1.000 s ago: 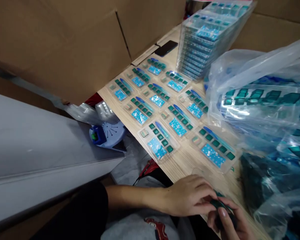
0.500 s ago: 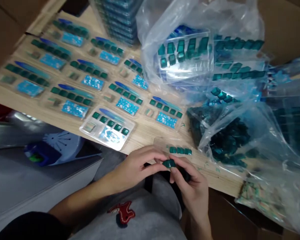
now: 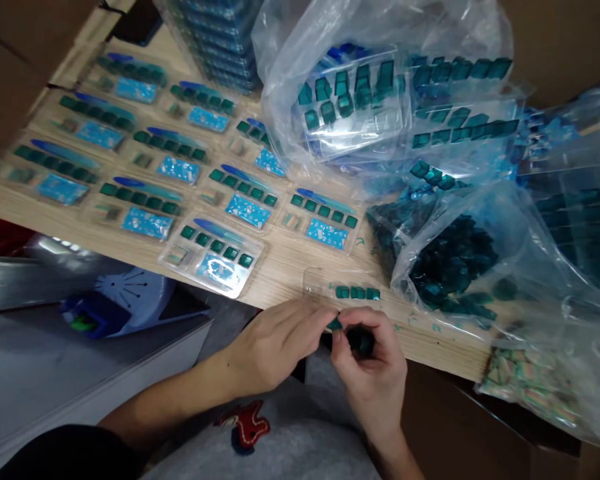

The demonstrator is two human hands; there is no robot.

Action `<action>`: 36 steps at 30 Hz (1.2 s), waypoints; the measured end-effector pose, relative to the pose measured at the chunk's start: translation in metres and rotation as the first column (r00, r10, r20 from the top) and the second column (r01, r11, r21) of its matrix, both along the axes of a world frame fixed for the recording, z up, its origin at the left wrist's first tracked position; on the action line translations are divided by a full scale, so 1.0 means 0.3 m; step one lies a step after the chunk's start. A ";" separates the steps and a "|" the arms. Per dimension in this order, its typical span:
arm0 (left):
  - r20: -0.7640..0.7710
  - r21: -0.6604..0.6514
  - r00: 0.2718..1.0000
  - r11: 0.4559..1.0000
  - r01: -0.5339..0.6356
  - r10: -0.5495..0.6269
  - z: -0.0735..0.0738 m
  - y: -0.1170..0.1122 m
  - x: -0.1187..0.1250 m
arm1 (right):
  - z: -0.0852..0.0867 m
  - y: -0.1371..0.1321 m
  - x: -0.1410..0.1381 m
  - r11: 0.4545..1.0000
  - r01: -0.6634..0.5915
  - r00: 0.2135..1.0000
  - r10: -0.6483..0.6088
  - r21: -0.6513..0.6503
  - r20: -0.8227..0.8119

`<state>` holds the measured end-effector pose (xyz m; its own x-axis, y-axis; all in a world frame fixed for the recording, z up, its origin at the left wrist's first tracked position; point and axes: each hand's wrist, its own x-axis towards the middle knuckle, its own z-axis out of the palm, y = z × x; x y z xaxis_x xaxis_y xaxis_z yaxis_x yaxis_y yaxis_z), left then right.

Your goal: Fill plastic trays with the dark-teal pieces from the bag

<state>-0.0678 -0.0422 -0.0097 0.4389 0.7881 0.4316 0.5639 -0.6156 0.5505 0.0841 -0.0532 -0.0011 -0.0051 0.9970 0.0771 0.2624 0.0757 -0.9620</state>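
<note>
The left hand (image 3: 280, 343) and right hand (image 3: 367, 380) pinch one small teal piece (image 3: 334, 324) between their fingertips, just near a clear blister tray (image 3: 314, 280) holding three teal pieces (image 3: 357, 293), with ten filled blister trays (image 3: 213, 257) on the wooden table (image 3: 280, 280) to the far left.

A black phone (image 3: 137, 23) lies at the far corner of the wooden table (image 3: 280, 273), beside a stack of clear blister trays (image 3: 215, 40). Clear plastic bags (image 3: 380, 100) crowd the right edge; a round blue plastic stool (image 3: 135, 293) sits below the near edge, and cardboard flaps (image 3: 10, 60) rise past the far left corner.
</note>
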 end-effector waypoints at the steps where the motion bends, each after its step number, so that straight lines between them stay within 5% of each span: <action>1: -0.011 0.005 1.000 1.000 0.008 -0.007 0.000 0.001 0.003 | -0.002 -0.002 0.000 1.000 0.002 1.000 -0.002 0.006 0.001; 6: 0.153 -0.262 0.988 0.965 0.024 0.017 0.011 0.004 0.008 | -0.013 -0.019 0.028 0.992 -0.124 0.992 0.124 0.008 -0.028; 11: 0.459 -0.685 0.838 0.718 0.122 0.295 0.023 0.007 0.009 | -0.022 -0.023 0.059 0.968 -0.246 0.966 0.249 0.053 -0.065; 13: 0.524 -0.755 0.780 0.610 0.241 0.341 0.022 0.006 0.013 | -0.028 -0.021 0.065 0.960 -0.264 0.964 0.267 0.094 -0.015; 15: 0.546 -0.767 0.768 0.569 0.296 0.335 0.013 0.002 0.016 | -0.034 -0.016 0.071 0.954 -0.269 0.963 0.269 0.129 0.021; 16: 0.539 -0.757 0.779 0.590 0.281 0.320 0.005 -0.003 0.017 | -0.037 -0.012 0.075 0.952 -0.275 0.961 0.274 0.131 0.026; 18: 0.504 -0.663 0.828 0.724 0.191 0.243 -0.016 -0.016 0.014 | -0.044 -0.006 0.083 0.949 -0.301 0.954 0.300 0.094 0.018; 20: 0.416 -0.441 0.901 0.894 0.084 0.121 -0.041 -0.035 0.009 | -0.054 -0.002 0.090 0.947 -0.319 0.947 0.320 0.032 -0.014; 22: 0.310 -0.198 0.950 0.980 0.033 0.030 -0.065 -0.057 0.005 | -0.066 -0.006 0.092 0.939 -0.343 0.938 0.340 -0.027 -0.072; 24: 0.269 -0.121 0.963 0.993 0.010 0.023 -0.083 -0.078 0.005 | -0.082 -0.015 0.091 0.926 -0.372 0.924 0.363 -0.068 -0.124; 27: 0.317 -0.248 0.946 0.969 0.010 0.071 -0.101 -0.096 0.004 | -0.108 -0.023 0.094 0.918 -0.382 0.922 0.370 -0.106 -0.114; 31: 0.286 -0.381 0.944 0.923 -0.047 0.166 -0.122 -0.084 -0.027 | -0.150 0.018 0.121 0.958 -0.287 0.936 0.282 -0.007 0.212; 33: 0.246 -0.404 0.942 0.908 -0.112 0.226 -0.136 -0.069 -0.053 | -0.171 0.060 0.133 0.955 -0.290 0.854 0.229 0.061 0.467; 36: 0.169 -0.391 0.953 0.904 -0.170 0.252 -0.155 -0.049 -0.081 | -0.190 0.120 0.129 0.913 -0.408 0.631 0.281 0.001 0.723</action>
<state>-0.0922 -0.0570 -0.0561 0.1754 0.9720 0.1565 0.5034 -0.2252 0.8342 0.1228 -0.0172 -0.0581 -0.4604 0.8863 0.0501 0.7698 0.4267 -0.4747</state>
